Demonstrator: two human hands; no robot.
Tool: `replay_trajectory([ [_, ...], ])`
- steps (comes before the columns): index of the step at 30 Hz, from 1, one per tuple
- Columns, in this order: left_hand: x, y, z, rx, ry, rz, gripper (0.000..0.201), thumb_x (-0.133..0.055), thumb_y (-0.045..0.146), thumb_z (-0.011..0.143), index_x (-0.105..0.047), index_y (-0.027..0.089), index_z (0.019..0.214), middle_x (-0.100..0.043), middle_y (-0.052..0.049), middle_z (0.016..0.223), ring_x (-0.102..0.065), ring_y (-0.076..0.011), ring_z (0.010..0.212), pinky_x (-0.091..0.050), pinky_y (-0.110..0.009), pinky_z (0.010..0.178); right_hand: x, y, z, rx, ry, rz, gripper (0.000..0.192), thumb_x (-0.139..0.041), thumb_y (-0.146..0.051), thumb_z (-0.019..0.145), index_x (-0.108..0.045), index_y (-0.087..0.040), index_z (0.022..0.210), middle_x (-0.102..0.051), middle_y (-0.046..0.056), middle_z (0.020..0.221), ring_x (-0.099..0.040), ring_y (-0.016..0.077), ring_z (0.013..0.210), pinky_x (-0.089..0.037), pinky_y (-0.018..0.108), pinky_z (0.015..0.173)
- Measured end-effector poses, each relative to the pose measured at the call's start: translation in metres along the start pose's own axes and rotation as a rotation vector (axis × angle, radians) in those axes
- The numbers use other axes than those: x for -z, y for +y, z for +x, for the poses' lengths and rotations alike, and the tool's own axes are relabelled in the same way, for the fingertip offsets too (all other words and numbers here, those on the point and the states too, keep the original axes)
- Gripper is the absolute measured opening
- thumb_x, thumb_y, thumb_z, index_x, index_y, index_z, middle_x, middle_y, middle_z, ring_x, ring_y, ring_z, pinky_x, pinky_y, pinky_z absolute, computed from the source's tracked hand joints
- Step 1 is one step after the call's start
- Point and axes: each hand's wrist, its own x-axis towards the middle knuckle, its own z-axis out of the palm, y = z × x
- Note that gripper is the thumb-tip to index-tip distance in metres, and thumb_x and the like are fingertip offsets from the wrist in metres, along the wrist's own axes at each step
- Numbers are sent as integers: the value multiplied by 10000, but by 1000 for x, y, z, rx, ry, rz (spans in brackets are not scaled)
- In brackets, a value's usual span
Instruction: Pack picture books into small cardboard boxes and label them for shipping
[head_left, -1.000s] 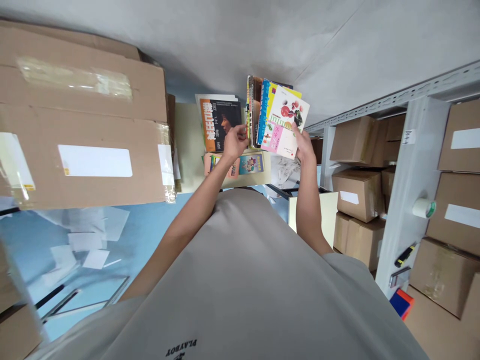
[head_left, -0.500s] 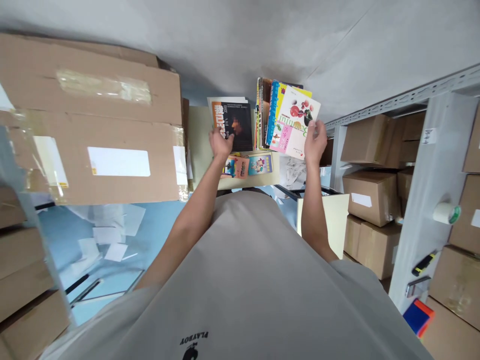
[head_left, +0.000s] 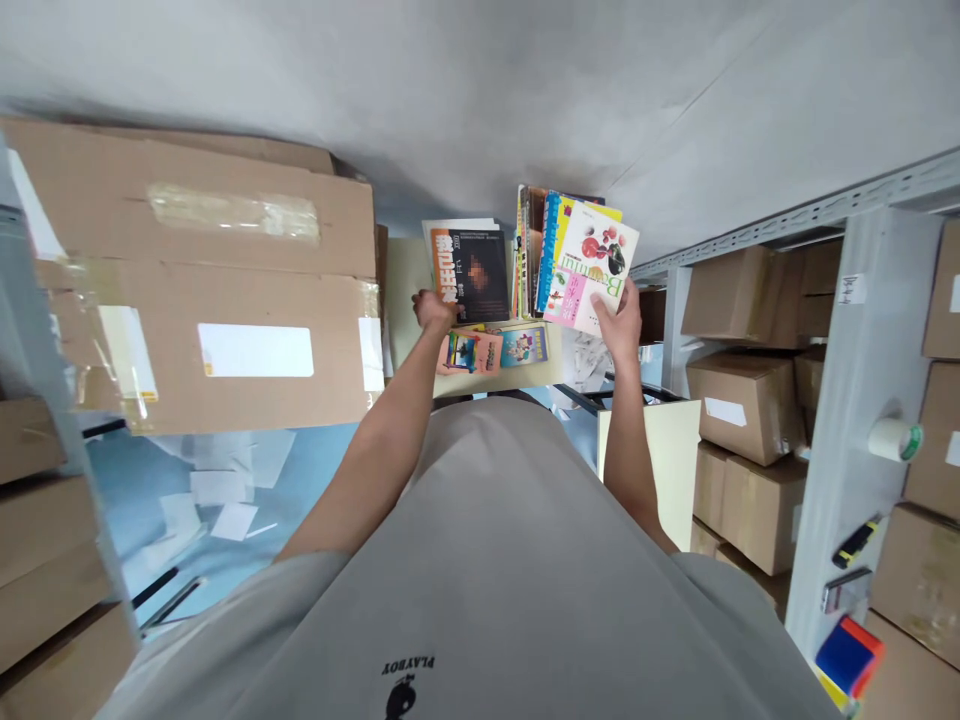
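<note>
With the middle of the view as the clock's centre, a grey metal shelving rack [head_left: 832, 370] is rising at 3 o'clock, and a large brown taped cardboard box [head_left: 172, 330] is filling 9 o'clock. A pale yellow rectangular tabletop [head_left: 405, 262] is bearing the books at 12 o'clock.

A fanned row of multicoloured paper books [head_left: 550, 240] is leaning towards 1 o'clock. The black-and-orange rectangular paper book [head_left: 491, 260] is lying at 12 o'clock over white-edged paper, and the white-and-pink paper book with red fruit [head_left: 600, 262] is overlapping the row's right end at 2 o'clock.

The right hand [head_left: 621, 320] is laying its thumb on the fruit book's lower right corner, fingers curving by the edge; whether they are gripping cannot be told. The left hand [head_left: 435, 312] is resting half-curled at the black book's 7 o'clock corner; its grip is unclear too.

Just under the black book, a small salmon-pink paper booklet [head_left: 487, 357] and a small blue illustrated booklet [head_left: 525, 346] are lying side by side.

The step in hand is seemingly steadying both groups by their corners; the next move is probably calling for a sure pinch on the black book's near edge, without dragging the booklets
</note>
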Motion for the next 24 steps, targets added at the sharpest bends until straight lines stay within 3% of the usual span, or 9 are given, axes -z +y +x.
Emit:
replay_trajectory([
  [3, -2, 8, -7, -76, 44, -45, 668, -1037, 72, 672, -704, 175, 1241, -662, -337, 1549, -673, -565, 1505, -544, -716, 1280, -6, 4, 2, 73, 104, -35, 780, -998, -599, 860, -700, -271, 1502, -705, 147, 1717, -530, 329, 1760, -610, 549, 1329],
  [5, -11, 19, -22, -235, 63, -106, 593, -1006, 164, 778, -713, 181, 1294, -680, -286, 1525, -643, -528, 1533, -510, -703, 1337, -7, 7, 8, 75, 110, -13, 682, -998, -620, 857, -754, -263, 1384, -788, 137, 1600, -652, 322, 1653, -627, 549, 1307],
  [8, -28, 46, -58, -560, -63, -238, 361, -846, 324, 1028, -738, 229, 1358, -728, -182, 1423, -704, -412, 1436, -542, -589, 1334, -7, 6, 20, -9, 65, 65, 631, -1003, -664, 848, -814, -254, 1288, -857, 114, 1491, -785, 331, 1480, -630, 569, 1305],
  [10, -37, 64, -84, -717, -181, -295, 348, -758, 357, 1102, -749, 232, 1427, -715, -165, 1427, -740, -376, 1366, -572, -534, 1295, -6, 3, 27, -68, 19, 111, 612, -1025, -653, 833, -844, -246, 1253, -880, 106, 1453, -812, 342, 1439, -633, 575, 1306],
  [14, -40, 83, -118, -742, -220, -281, 385, -716, 299, 1086, -780, 207, 1455, -680, -193, 1430, -715, -420, 1410, -577, -547, 1302, -5, -4, 34, -113, -15, 188, 577, -1097, -562, 789, -872, -229, 1203, -900, 106, 1407, -785, 346, 1504, -623, 558, 1323],
  [19, -31, 82, -118, -762, -245, -212, 403, -630, 236, 1082, -793, 225, 1451, -687, -201, 1473, -683, -424, 1488, -569, -562, 1333, -1, -7, 42, -125, -95, 188, 584, -1085, -590, 836, -896, -206, 1233, -898, 126, 1419, -802, 385, 1482, -609, 593, 1348],
  [24, -39, 84, -124, -807, -323, -232, 397, -678, 286, 1097, -795, 217, 1469, -712, -199, 1587, -671, -425, 1568, -520, -568, 1391, 12, 1, 68, -158, -148, 124, 698, -1059, -732, 825, -903, -224, 1278, -912, 105, 1384, -820, 397, 1446, -651, 623, 1304],
])
